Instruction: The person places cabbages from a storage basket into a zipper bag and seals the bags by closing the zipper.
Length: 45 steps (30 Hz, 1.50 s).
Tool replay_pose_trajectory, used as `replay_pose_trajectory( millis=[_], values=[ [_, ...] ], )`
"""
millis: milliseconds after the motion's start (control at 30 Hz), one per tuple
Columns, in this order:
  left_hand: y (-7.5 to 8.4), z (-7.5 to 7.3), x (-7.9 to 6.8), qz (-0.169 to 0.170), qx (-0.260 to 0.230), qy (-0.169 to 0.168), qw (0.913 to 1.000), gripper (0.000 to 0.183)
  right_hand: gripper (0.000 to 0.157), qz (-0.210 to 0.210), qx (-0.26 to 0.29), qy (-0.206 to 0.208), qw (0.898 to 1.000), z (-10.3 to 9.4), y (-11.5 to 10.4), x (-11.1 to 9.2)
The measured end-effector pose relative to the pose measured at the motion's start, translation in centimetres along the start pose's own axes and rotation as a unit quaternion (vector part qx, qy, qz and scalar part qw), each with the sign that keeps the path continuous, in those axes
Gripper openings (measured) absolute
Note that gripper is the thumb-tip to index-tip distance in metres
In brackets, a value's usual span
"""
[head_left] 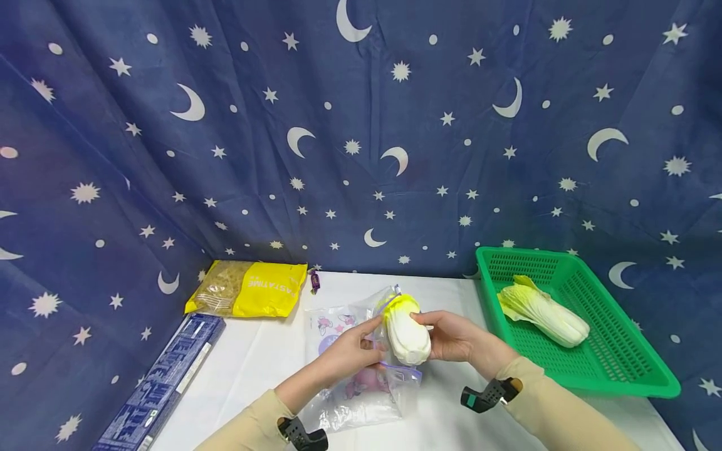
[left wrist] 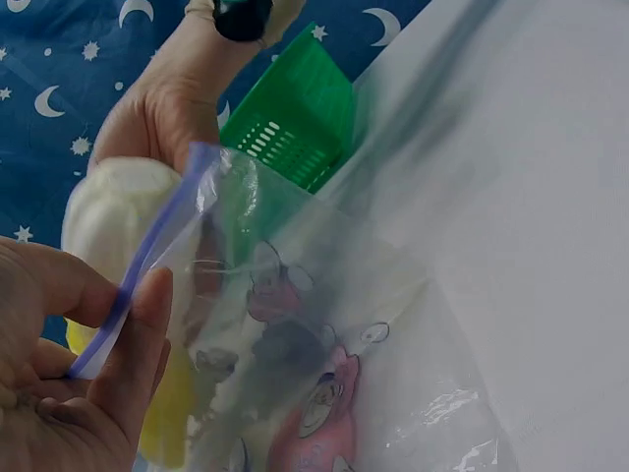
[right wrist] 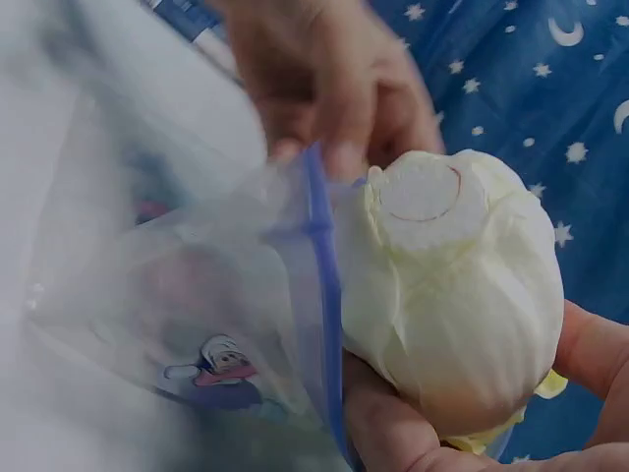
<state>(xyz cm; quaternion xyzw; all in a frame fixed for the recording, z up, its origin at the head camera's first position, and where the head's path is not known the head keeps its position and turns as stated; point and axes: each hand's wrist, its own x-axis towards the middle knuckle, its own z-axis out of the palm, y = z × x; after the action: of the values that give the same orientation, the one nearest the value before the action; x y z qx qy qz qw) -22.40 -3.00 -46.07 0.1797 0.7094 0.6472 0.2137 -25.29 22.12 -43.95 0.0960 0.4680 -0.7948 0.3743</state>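
Note:
My right hand [head_left: 457,338] holds a small napa cabbage [head_left: 409,338], white with yellow leaf tips, by its side. The cabbage is at the mouth of a clear zip bag [head_left: 361,404] printed with pink cartoon figures. Fingers and thumb of my left hand [head_left: 351,354] pinch the bag's purple zip edge [left wrist: 147,241], as the left wrist view shows. In the right wrist view, the cut base of the cabbage [right wrist: 462,305] faces the camera, with the zip strip [right wrist: 326,285] along its side. Part of the right hand is hidden behind the cabbage.
A green plastic basket [head_left: 626,307] at the right holds another napa cabbage [head_left: 547,313]. At the back left lie a yellow pasta bag [head_left: 271,289] and a small purple-wrapped candy [head_left: 314,281]. A long blue box [head_left: 160,382] lies along the left edge.

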Motion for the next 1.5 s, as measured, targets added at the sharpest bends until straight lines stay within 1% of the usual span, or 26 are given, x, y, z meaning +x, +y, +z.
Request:
replay_pose_trajectory(
  millis=[133,300,400,467,633,733,833,1000,1133,1233,1367,1433,1500],
  values=[
    [0.4,0.2,0.0,0.004,-0.004,-0.003,1.0,0.081,0.06,-0.02,-0.028,0.035,0.999,0.1,0.7,0.4],
    [0.7,0.2,-0.1,0.003,0.007,0.002,1.0,0.082,0.055,-0.045,-0.092,0.061,0.993,0.4,1.4,0.9],
    [0.6,0.1,0.0,-0.003,0.011,0.007,0.9999,0.082,0.055,-0.047,-0.123,0.063,0.989,0.3,1.7,0.9],
    [0.5,0.0,0.0,-0.004,0.011,0.008,0.9999,0.082,0.055,-0.044,-0.125,0.06,0.989,0.2,1.9,0.9],
    [0.4,0.0,0.0,-0.015,0.006,0.01,0.9998,0.083,0.053,-0.031,-0.091,0.053,0.994,-0.3,2.0,0.9],
    [0.5,0.2,-0.1,-0.015,0.013,0.016,0.9997,0.083,0.054,-0.03,-0.087,0.059,0.994,-0.3,2.1,0.8],
    [0.7,0.4,-0.1,-0.013,0.02,0.025,0.9994,0.084,0.051,-0.041,-0.113,0.066,0.991,-0.2,2.2,0.8],
    [1.3,0.9,-0.2,-0.013,0.02,0.036,0.9991,0.083,0.046,-0.06,-0.171,0.078,0.98,0.3,2.3,0.9],
    [1.6,0.7,-0.1,-0.02,0.019,0.038,0.9989,0.082,0.052,-0.066,-0.205,0.095,0.972,0.7,2.1,0.9],
    [1.4,0.5,0.0,-0.027,0.014,0.04,0.9987,0.082,0.057,-0.063,-0.217,0.11,0.968,1.0,1.9,0.8],
    [1.1,0.3,0.2,-0.029,0.005,0.044,0.9986,0.082,0.054,-0.046,-0.194,0.126,0.972,1.0,1.8,0.7],
    [1.0,0.4,0.2,-0.031,0.004,0.046,0.9984,0.082,0.053,-0.044,-0.182,0.123,0.975,0.9,1.9,0.7],
    [1.0,0.5,0.1,-0.034,0.009,0.049,0.9982,0.082,0.056,-0.045,-0.179,0.114,0.976,0.9,2.0,0.6]
  ],
)
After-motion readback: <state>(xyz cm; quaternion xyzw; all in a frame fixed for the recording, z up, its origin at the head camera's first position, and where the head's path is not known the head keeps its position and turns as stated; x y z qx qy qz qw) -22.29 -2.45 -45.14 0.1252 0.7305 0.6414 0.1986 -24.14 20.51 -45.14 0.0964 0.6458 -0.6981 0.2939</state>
